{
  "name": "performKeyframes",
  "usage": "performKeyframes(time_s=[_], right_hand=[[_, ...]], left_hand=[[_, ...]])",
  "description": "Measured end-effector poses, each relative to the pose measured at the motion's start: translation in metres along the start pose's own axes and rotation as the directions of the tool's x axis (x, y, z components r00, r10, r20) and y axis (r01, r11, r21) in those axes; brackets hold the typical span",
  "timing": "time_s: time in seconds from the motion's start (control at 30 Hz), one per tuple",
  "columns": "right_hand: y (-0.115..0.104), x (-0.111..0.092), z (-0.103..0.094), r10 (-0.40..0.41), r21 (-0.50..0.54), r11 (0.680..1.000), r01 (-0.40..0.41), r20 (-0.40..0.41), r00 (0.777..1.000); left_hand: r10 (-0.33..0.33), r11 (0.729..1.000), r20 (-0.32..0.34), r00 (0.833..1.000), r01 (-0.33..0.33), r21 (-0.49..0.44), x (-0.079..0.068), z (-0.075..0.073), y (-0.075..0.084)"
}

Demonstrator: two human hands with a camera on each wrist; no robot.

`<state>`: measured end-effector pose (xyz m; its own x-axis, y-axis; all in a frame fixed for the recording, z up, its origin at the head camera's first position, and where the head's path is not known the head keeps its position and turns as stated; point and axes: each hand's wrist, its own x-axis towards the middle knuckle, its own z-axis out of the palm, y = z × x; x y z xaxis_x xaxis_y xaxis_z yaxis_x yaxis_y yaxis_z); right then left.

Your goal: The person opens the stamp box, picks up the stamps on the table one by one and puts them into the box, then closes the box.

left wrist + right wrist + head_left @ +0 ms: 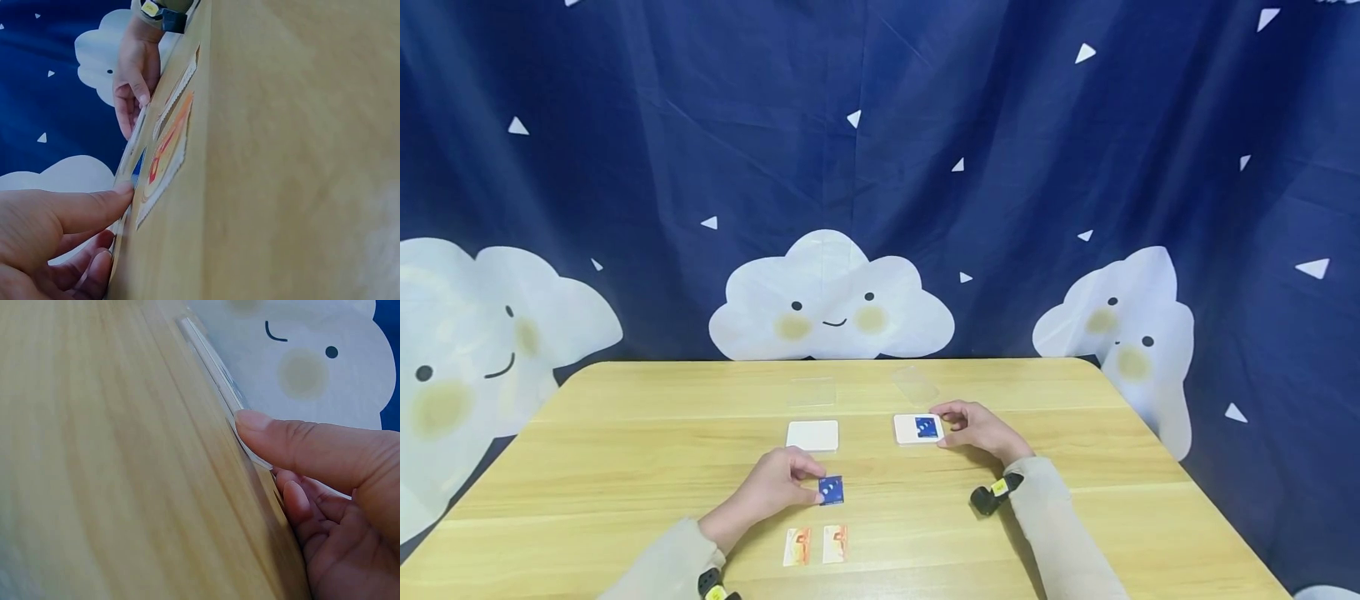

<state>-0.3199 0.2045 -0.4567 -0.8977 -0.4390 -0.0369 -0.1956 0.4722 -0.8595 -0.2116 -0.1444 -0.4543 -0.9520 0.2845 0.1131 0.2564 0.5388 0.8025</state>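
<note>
At the left of the table's middle, my left hand (775, 482) pinches a small blue stamp (832, 490) by its left side, thumb and forefinger at its edge. My right hand (977, 428) grips the right end of a flat white case (906, 429) with rounded corners, thumb at the near side and fingers at the far side. A second blue stamp (927, 427) lies on that case. In the right wrist view, the thumb (256, 425) presses the case's edge (215, 378). Another flat white case (812, 435) lies beyond my left hand.
Two orange-and-white stamps (797, 547) (835, 543) with serrated edges lie side by side nearest me. Behind the white cases are two thin clear plastic pieces (812, 392) (916, 385). A dark blue curtain (880, 167) with clouds hangs behind the wooden table (662, 450).
</note>
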Motion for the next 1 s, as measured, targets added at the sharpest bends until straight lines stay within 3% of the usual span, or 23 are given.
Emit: performKeyframes(time_s=[0.53, 0.83, 1.0], right_hand=[[0.001, 0.0, 0.001, 0.019, 0.0, 1.0, -0.019, -0.007, 1.0], [-0.001, -0.001, 0.001, 0.015, -0.001, 1.0, -0.015, -0.006, 1.0], [-0.014, -0.006, 0.0, 0.01, 0.01, 1.0, -0.01, 0.004, 1.0]], left_hand=[[-0.031, 0.999, 0.002, 1.0, 0.031, 0.021, 0.0, 0.001, 0.003], [-0.133, 0.991, 0.005, 0.991, 0.133, 0.034, 0.002, 0.003, 0.008], [-0.158, 0.987, 0.015, 0.987, 0.157, 0.024, 0.003, 0.003, 0.01]])
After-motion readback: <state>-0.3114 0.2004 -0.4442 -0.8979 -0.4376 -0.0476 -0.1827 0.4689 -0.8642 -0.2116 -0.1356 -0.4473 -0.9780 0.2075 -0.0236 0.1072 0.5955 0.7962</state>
